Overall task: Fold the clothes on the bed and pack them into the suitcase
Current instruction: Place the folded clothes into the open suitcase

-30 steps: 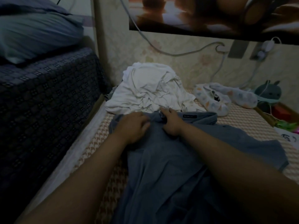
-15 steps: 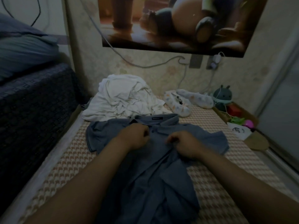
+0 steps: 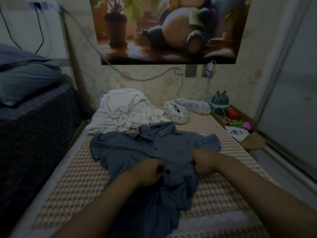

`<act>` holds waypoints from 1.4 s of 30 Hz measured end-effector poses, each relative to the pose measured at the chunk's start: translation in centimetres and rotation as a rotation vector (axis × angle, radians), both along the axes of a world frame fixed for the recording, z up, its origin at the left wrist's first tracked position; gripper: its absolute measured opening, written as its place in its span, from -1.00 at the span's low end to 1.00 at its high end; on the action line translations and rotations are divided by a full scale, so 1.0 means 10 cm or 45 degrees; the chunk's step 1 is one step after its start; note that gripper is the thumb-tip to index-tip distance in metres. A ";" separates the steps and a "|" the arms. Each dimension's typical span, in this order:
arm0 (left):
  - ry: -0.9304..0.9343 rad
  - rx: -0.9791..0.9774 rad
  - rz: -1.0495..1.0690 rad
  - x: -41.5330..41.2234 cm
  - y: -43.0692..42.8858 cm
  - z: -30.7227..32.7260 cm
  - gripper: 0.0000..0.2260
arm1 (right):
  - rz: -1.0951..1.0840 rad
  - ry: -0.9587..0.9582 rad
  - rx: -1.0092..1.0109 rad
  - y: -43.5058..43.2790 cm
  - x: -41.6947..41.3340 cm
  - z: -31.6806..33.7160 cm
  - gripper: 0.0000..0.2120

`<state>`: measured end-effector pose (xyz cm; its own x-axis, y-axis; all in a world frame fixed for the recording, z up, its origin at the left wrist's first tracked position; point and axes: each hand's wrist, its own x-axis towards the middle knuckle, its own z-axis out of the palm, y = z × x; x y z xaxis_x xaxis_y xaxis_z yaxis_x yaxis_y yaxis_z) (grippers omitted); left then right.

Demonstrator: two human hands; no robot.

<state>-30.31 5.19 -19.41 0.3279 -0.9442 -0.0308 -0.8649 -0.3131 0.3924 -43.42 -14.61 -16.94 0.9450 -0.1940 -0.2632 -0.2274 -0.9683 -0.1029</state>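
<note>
A dark couch (image 3: 34, 131) with a pillow (image 3: 25, 78) stands at the left, and a poster (image 3: 168, 30) hangs on the wall. The bed (image 3: 77, 177) has a woven mat. On it lie a white heap (image 3: 127, 112) and, nearer, the blue shirt (image 3: 137, 150), collar up. The left hand (image 3: 151, 172) and right hand (image 3: 205, 164) are closed, each pinching the shirt's middle. Compared with before, both hands are lower on the shirt, and its upper part lies flatter.
</note>
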 end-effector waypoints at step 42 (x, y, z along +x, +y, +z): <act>-0.057 -0.410 0.122 0.18 0.47 0.04 -0.75 | -0.405 -0.795 1.193 0.37 -0.05 0.08 -0.75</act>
<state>-28.47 9.87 -19.03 0.4100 -0.8678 0.2806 -0.8561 -0.2602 0.4465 -43.96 -10.92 -16.13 0.9046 -0.4214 0.0643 -0.1031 -0.3627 -0.9262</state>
